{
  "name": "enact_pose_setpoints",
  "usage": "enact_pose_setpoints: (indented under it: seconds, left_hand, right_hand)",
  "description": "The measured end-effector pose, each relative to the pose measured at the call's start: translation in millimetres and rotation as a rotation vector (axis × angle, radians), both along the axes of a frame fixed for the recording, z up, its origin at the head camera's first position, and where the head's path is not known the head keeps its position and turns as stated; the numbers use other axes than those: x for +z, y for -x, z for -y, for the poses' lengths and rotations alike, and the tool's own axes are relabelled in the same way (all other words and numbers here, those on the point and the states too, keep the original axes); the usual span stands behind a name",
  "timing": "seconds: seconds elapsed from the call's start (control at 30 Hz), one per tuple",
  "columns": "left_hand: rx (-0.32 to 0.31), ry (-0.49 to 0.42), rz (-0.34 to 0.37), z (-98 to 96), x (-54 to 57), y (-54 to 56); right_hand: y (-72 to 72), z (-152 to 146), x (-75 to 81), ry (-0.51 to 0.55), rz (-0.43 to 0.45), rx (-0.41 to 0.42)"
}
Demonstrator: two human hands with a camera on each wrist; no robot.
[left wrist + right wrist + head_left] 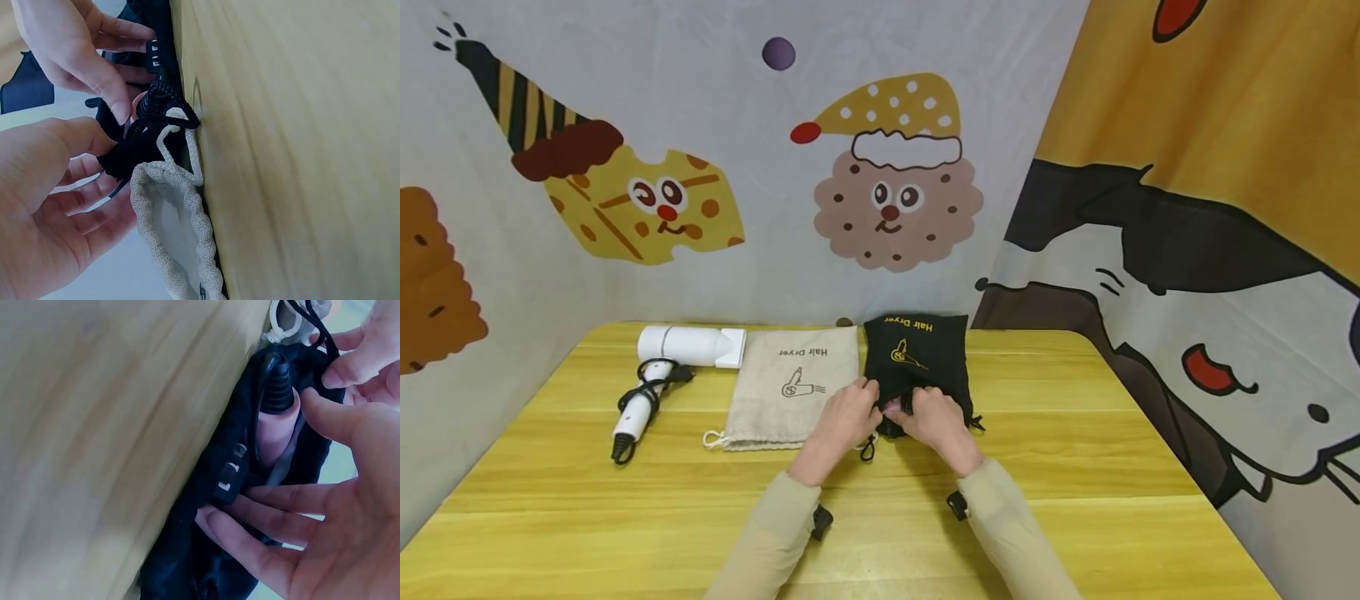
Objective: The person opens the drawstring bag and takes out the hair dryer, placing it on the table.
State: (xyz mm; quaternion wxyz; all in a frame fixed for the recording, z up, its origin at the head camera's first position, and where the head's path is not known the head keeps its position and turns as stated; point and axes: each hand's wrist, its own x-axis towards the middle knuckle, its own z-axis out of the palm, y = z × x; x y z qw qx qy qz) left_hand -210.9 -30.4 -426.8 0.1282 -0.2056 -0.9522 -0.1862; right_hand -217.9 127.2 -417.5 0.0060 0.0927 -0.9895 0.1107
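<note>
In the head view a black drawstring bag (951,358) printed "Hair Dryer" lies at the back of the table, its mouth toward me. My left hand (850,410) pinches the edge of its mouth between thumb and fingers. Inside the mouth shows the pink handle end (277,434) of a hair dryer, with a black ribbed cord end (277,387) and a black plug (230,478). My right hand (934,421) reaches into the mouth, fingers spread and fairly straight at the plug, thumb beside the pink handle. The rest of the dryer is hidden in the bag.
A beige drawstring bag (790,417), also printed "Hair Dryer", lies flat just left of the black one. Beyond it a white hair dryer (688,343) rests with its black cord wound round the handle. A patterned cloth (715,108) hangs behind the table (1075,517).
</note>
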Motion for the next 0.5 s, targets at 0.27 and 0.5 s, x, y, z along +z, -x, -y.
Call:
enact_pose_setpoints:
  seconds: [0.27,0.5]
  left_hand:
    - [-0.013,-0.041,-0.003,1.7,2.2,-1.3]
    - [-0.008,-0.054,-0.005,1.7,1.8,-0.5]
  right_hand:
    - [5.5,13.5,-6.4,-0.013,-0.018,-0.107]
    - [10.5,23.2,-3.0,-0.010,0.088,-0.184]
